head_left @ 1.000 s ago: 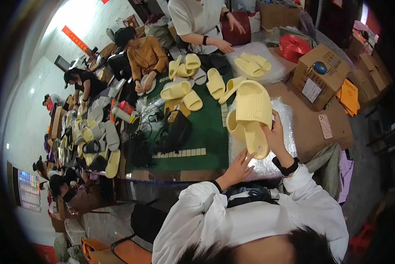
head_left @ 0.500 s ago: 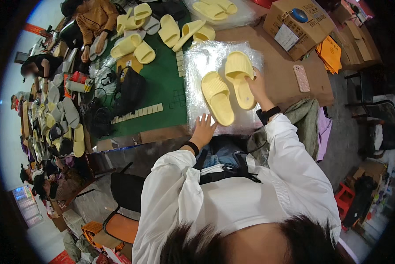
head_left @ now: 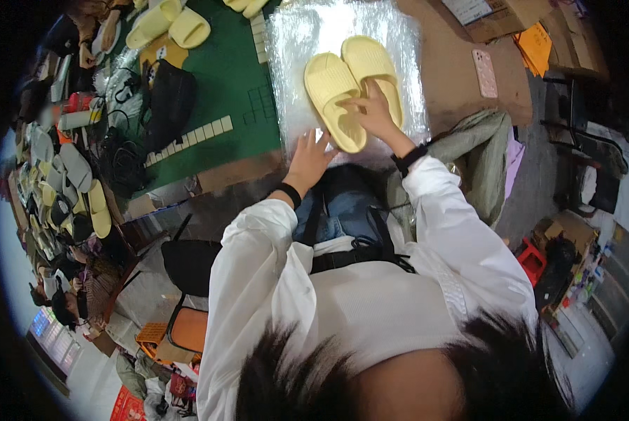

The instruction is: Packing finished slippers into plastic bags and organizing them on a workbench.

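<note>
A pair of pale yellow slide slippers lies on a stack of clear plastic bags. The left slipper and the right slipper sit close side by side, toes pointing away from me. My right hand reaches over the pair with its fingers apart, one finger touching the right slipper and another over the left slipper's inner edge. At the near edge of the plastic, my left hand is open, its fingers spread beside the left slipper's heel.
A green mat covers the table's left part, with more yellow slippers and a black bag. On the right are a pink phone, cardboard boxes and orange packets. A grey-green sack hangs below the table edge.
The right slipper has moved left against the other one. My right hand has left its outer side and now lies over the pair. The view has shifted, with the table higher in it.
</note>
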### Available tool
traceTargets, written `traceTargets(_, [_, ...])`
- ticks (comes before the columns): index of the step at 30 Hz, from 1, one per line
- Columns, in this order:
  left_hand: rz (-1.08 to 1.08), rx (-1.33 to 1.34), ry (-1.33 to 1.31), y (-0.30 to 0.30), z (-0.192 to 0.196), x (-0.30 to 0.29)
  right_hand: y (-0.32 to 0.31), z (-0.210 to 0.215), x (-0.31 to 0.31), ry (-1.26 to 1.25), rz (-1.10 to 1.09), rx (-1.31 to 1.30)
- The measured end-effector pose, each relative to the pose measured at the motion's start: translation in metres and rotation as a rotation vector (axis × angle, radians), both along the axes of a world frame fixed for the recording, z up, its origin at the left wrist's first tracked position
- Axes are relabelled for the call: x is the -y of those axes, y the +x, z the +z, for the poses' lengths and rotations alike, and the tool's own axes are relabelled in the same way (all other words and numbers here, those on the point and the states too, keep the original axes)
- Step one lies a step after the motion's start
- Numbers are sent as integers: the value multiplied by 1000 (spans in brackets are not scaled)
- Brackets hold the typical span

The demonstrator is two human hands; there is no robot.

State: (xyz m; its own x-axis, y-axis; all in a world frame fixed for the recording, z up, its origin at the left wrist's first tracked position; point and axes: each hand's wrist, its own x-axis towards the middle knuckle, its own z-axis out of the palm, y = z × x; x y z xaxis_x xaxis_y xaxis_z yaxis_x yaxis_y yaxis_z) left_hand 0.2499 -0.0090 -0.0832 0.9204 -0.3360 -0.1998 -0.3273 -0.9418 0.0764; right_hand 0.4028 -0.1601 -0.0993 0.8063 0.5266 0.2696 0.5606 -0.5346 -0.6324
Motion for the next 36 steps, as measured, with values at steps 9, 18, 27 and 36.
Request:
traceTargets(9, [110, 93, -254, 7, 27, 2, 3, 57, -3, 427, -159, -627])
traceTargets(18, [21, 207, -168, 21, 31, -14, -73, 168, 111, 706, -121, -1349])
traceTargets(27, [-21, 278, -254, 42, 24, -31, -93, 158, 111, 132, 160, -1397])
traceTargets(36, [216, 158, -507, 48, 32, -33, -99, 125, 77, -174, 152, -619])
